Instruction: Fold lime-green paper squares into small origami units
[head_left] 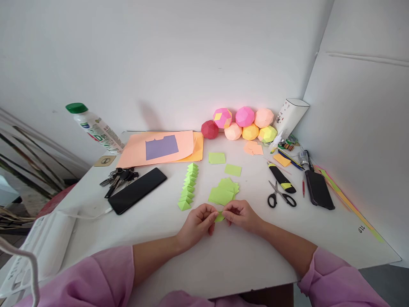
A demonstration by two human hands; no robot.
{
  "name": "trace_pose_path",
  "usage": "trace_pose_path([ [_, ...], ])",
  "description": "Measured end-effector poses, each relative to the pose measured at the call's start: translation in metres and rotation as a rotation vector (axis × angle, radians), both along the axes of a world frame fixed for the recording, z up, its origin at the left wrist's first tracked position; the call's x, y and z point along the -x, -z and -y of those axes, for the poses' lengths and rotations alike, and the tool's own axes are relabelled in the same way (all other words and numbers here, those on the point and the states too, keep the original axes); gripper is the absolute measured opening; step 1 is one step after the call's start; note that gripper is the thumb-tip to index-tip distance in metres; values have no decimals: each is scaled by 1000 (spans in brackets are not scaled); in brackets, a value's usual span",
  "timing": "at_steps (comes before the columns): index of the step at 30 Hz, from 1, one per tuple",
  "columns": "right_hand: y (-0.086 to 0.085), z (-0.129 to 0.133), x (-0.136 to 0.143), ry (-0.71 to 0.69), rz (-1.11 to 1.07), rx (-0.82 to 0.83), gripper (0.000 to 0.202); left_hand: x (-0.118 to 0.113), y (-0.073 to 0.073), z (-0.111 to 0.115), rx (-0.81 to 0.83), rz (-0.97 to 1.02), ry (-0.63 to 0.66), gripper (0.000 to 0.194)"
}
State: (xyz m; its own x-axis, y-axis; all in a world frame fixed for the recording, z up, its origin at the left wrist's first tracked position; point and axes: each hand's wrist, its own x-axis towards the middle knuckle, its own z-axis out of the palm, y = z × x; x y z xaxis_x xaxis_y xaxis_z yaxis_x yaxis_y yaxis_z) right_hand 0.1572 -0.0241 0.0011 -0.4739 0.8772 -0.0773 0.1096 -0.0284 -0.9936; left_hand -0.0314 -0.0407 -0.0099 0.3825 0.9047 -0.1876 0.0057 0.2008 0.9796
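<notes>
A small green paper piece (219, 217) is pinched between my left hand (200, 224) and my right hand (242, 216) near the table's front middle. The fingers of both hands are closed on its edges and partly hide it. Just beyond my fingertips lies a loose pile of green paper pieces (222, 194). Further back are a green stack (217, 158) and a smaller green rectangle (233, 170). A column of folded green units (188, 187) stands to the left of the pile.
Black scissors (281, 197), a cutter (282, 177) and a black case (318, 189) lie right. Paper balls (244, 117) sit at the wall. On the left are a phone (137, 190), keys (119, 181), peach paper (136, 149) and a bottle (97, 131).
</notes>
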Motion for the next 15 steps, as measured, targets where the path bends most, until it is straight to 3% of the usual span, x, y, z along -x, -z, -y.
trace_pose_path([
  [5, 0, -1, 0, 98, -98, 47, 21, 1, -3, 0, -21, 25, -6, 29],
  [15, 0, 0, 1, 141, -203, -22, 16, 0, -7, -1, -32, 50, -74, 30],
])
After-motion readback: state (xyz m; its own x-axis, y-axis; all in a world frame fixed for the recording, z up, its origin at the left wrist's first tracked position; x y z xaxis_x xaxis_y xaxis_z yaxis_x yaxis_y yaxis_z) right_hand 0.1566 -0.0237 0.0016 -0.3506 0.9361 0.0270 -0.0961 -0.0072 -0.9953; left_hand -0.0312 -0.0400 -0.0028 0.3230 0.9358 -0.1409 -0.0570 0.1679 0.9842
